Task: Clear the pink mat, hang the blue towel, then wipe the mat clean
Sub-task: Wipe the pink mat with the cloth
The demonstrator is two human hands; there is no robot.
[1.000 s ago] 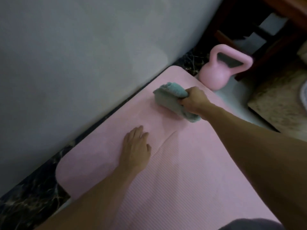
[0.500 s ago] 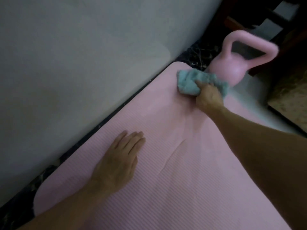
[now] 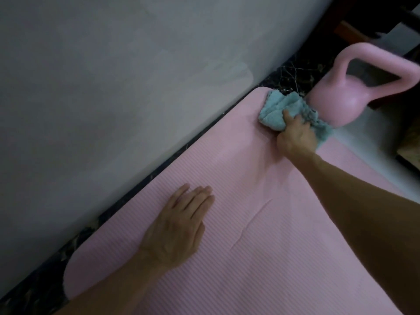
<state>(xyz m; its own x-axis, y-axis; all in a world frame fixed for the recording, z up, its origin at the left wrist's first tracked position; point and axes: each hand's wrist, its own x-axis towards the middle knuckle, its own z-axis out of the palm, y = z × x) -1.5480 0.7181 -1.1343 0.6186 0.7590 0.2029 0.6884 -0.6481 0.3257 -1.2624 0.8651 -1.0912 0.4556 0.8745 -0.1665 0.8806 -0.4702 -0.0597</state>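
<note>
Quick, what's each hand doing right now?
The left hand is open, fingers flat on the pink mat.
The right hand grips the teal cloth at the mat's far corner.

This looks like a room in a home, set up for exercise. A pink ribbed foam exercise mat [image 3: 284, 258] lies on the floor along a plain grey wall [image 3: 113, 87], with a dark veined marble strip [image 3: 288, 73] between them. A smooth pink kettlebell [image 3: 336, 103] stands just beyond the mat's far end, near dark wooden furniture legs [image 3: 350, 30] and a brownish patterned rug [image 3: 411, 144].
</note>
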